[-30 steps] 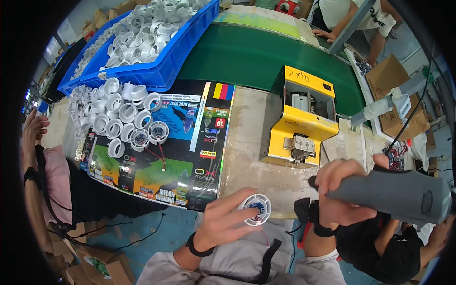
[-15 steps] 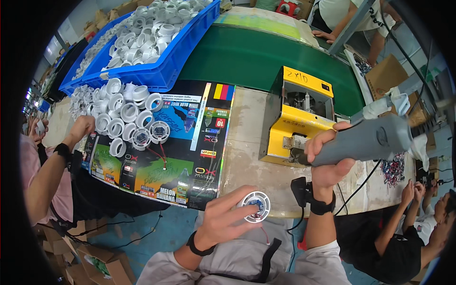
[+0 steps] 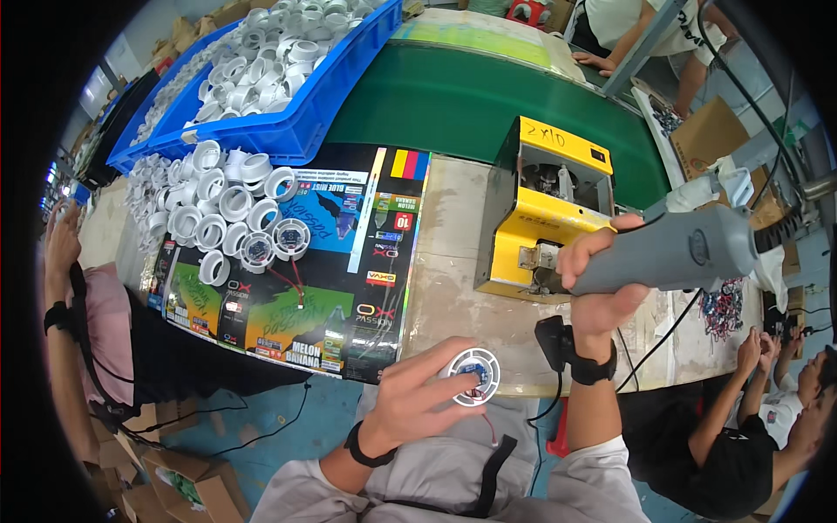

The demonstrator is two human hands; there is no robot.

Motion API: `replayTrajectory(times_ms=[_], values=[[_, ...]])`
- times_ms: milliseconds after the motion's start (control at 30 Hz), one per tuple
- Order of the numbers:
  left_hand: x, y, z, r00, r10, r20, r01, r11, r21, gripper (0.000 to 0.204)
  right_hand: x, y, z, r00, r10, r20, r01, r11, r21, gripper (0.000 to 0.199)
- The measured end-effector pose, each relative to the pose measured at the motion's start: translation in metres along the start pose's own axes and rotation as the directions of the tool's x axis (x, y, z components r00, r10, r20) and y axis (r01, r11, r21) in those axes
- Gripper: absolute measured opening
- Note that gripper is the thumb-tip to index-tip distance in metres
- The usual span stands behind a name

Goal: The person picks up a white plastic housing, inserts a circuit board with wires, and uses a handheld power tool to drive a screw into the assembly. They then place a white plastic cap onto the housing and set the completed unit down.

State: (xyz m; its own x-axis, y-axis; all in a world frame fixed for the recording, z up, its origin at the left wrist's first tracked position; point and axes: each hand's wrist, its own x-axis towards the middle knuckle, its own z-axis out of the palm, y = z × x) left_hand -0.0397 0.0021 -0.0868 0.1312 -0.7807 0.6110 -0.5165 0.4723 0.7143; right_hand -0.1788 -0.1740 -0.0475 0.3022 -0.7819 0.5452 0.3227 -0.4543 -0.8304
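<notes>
One bench (image 3: 446, 261) bears a yellow boxy machine (image 3: 545, 212). Held at its front is a grey driver (image 3: 667, 251); the tip is hard to see, so contact is uncertain. Keeping it steady and in line would serve well. The right hand (image 3: 602, 315) wraps its body, wrist raised; the left hand (image 3: 414, 392), lower, back upward, grips a white ring (image 3: 495, 376), a finger over its blue board (image 3: 478, 370).

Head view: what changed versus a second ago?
The right hand moved the grey power tool left and away from the body, toward the front of the yellow machine. Neither hand took or let go of anything. The left hand still holds the white ring; blue bin and yellow machine unchanged.
</notes>
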Motion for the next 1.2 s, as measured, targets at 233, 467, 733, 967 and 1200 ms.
replayTrajectory(times_ms=[233,467,733,967,1200], values=[[0.001,-0.004,0.002,1.000,0.014,0.002,-0.014,1.000,-0.010,0.039,-0.013,-0.039,-0.001,0.994,-0.014,0.106,-0.022,0.941,0.336,0.087],[0.003,-0.003,0.004,0.999,0.033,0.016,-0.033,0.999,-0.008,0.038,-0.019,-0.082,0.012,0.957,-0.060,0.284,-0.118,0.813,0.570,0.080],[0.002,-0.002,0.004,0.999,0.049,0.002,-0.049,0.997,-0.052,0.036,-0.022,-0.076,0.011,0.822,-0.152,0.549,-0.280,0.732,0.621,0.070],[0.000,-0.006,0.003,0.998,0.055,-0.019,-0.056,0.997,-0.054,0.035,-0.040,-0.070,0.032,0.943,-0.055,0.327,-0.169,0.769,0.617,0.070],[-0.005,-0.010,0.005,1.000,0.027,-0.005,-0.028,0.985,-0.170,0.033,-0.049,-0.078,0.035,0.949,0.049,0.310,-0.245,0.735,0.632,0.048]])
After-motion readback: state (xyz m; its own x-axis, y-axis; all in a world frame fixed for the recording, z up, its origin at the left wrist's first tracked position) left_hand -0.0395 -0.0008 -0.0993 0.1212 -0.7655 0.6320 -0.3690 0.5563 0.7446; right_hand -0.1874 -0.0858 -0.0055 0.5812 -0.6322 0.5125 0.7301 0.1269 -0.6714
